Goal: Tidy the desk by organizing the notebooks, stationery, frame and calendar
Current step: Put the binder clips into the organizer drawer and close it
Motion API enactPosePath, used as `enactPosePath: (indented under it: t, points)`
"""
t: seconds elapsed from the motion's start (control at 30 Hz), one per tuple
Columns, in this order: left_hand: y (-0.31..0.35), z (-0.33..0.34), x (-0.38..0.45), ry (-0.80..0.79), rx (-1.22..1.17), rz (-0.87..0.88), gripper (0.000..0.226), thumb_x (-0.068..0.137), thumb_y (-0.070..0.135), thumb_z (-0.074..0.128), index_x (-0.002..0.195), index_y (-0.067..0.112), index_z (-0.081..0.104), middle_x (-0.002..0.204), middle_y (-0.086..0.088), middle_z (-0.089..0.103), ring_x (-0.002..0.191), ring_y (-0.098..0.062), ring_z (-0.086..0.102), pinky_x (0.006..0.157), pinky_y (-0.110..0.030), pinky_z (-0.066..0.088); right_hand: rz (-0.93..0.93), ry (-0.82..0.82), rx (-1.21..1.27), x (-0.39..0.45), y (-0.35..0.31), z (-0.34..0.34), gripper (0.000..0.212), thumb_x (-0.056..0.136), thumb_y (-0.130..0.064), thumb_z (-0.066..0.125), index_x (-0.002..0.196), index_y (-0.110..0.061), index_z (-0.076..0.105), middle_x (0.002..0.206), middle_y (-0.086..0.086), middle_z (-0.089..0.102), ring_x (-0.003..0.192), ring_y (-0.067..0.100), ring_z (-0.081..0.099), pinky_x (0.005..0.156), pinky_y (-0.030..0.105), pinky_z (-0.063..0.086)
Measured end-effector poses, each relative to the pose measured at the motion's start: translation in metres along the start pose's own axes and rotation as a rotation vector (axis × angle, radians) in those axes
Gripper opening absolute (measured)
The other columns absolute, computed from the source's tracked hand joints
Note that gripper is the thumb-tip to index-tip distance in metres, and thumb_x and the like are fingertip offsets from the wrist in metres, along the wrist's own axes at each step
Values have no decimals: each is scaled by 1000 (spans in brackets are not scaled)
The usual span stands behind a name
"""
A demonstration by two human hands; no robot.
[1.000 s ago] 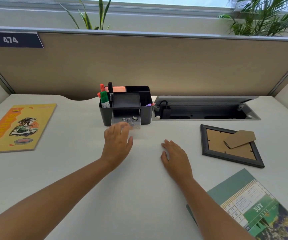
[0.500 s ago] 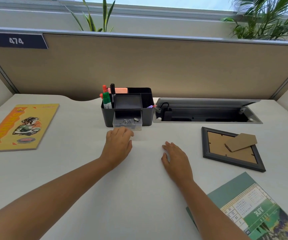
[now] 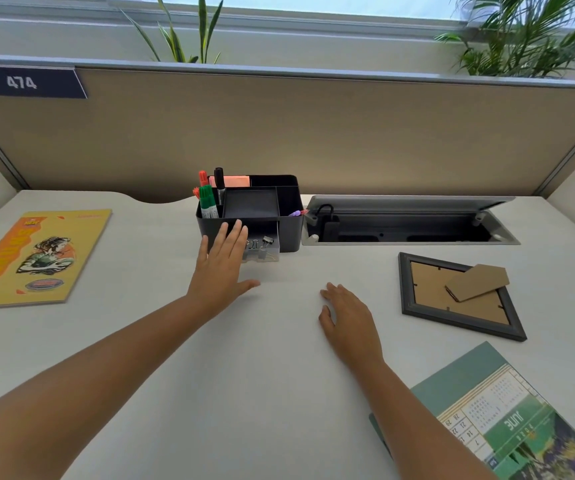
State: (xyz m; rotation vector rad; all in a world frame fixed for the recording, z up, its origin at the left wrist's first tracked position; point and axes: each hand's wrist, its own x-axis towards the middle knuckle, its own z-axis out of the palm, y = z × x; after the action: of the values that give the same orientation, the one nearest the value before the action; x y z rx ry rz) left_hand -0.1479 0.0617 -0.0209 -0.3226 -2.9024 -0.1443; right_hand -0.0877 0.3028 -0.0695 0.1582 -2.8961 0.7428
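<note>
A black desk organizer stands at the back middle of the desk, holding markers and a pink sticky pad. Its clear drawer with binder clips is pulled partly out. My left hand has straight fingers against the organizer's front, left of the drawer. My right hand lies flat on the desk, holding nothing. A yellow notebook lies at the left. A dark frame lies face down at the right. A green calendar lies flat at the near right.
An open cable tray is sunk into the desk right of the organizer. A beige partition closes off the back, with plants behind it. The white desk stretches between my arms.
My left hand has slid forward and left from the drawer's front to the organizer's face, fingers now straight. The drawer still sticks out. My right hand has stayed in place.
</note>
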Motion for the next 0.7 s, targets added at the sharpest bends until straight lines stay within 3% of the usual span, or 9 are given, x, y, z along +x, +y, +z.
enactPosePath:
  t: [0.2, 0.3, 0.53, 0.63, 0.7]
  points:
    - [4, -7, 10, 15, 52, 3, 86, 87, 57, 41, 147, 15, -3, 156, -2, -8, 142, -19, -12, 110, -42, -12, 2, 11, 4, -1, 0, 0, 39, 91, -22, 43, 129, -16, 52, 141, 0, 46, 135, 17, 36, 110, 28, 24]
    - [5, -13, 22, -12, 11, -8, 82, 89, 51, 43, 147, 14, -1, 156, -2, -6, 142, -19, -9, 112, -43, -7, -2, 11, -1, 1, -1, -1, 38, 92, -20, 45, 129, -16, 52, 142, 0, 46, 135, 16, 35, 110, 28, 24]
    - [5, -19, 36, 66, 86, 37, 75, 87, 37, 57, 145, 9, 18, 145, -9, 34, 135, -26, 28, 113, -37, 16, -3, 7, 1, -1, -2, 0, 38, 92, -20, 45, 129, -17, 52, 142, 0, 45, 136, 16, 35, 110, 28, 23]
    - [10, -26, 43, 77, 187, 28, 71, 88, 37, 56, 143, 9, 22, 133, -9, 44, 118, -28, 43, 105, -36, 28, -3, 10, 6, 0, -2, 0, 38, 92, -20, 45, 129, -17, 52, 142, 0, 45, 136, 16, 35, 110, 27, 23]
    - [15, -31, 45, 64, 267, 5, 59, 89, 37, 55, 137, 9, 33, 122, -9, 47, 102, -26, 47, 86, -31, 39, 0, 5, 8, -1, -3, 0, 38, 92, -20, 45, 130, -17, 52, 142, -1, 45, 136, 16, 34, 110, 27, 23]
